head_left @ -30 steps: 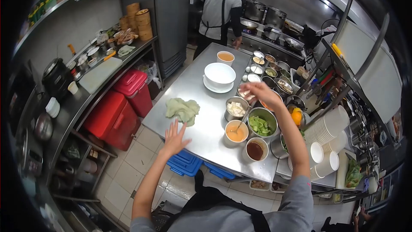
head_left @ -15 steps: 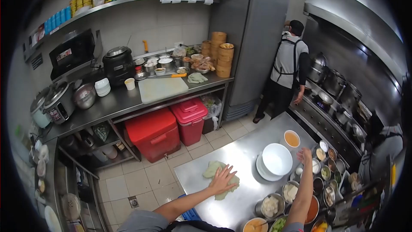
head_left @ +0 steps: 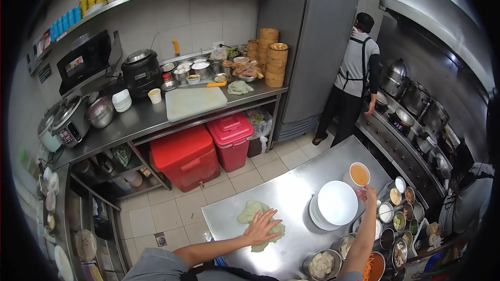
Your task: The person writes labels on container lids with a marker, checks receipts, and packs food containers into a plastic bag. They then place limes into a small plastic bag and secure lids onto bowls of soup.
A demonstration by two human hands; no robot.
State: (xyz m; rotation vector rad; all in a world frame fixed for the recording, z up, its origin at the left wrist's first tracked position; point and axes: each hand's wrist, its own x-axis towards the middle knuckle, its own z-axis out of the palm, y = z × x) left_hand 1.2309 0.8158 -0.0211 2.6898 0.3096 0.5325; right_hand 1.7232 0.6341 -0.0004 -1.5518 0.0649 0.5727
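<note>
My left hand (head_left: pixel 262 228) lies spread on a pale green cloth (head_left: pixel 252 212), pressing it against the steel table (head_left: pixel 226 213). At the right, my right hand (head_left: pixel 367 194) reaches the near side of a white cup of orange liquid (head_left: pixel 359 175), its fingers closed at the cup's lower part. The cup is tilted a little. Between my two hands stands a stack of large white bowls (head_left: pixel 337 203).
Metal containers of ingredients (head_left: pixel 322 264) crowd the table's right and near side. A person (head_left: pixel 357 67) stands by the stove (head_left: pixel 396 130); another person (head_left: pixel 471 198) is at the far right. Across the floor stand red bins (head_left: pixel 187 158) under a counter with a cutting board (head_left: pixel 196 103).
My right hand has moved to the cup and closed on it, and the cup now tilts. My left hand stays on the cloth. The camera view has shifted slightly.
</note>
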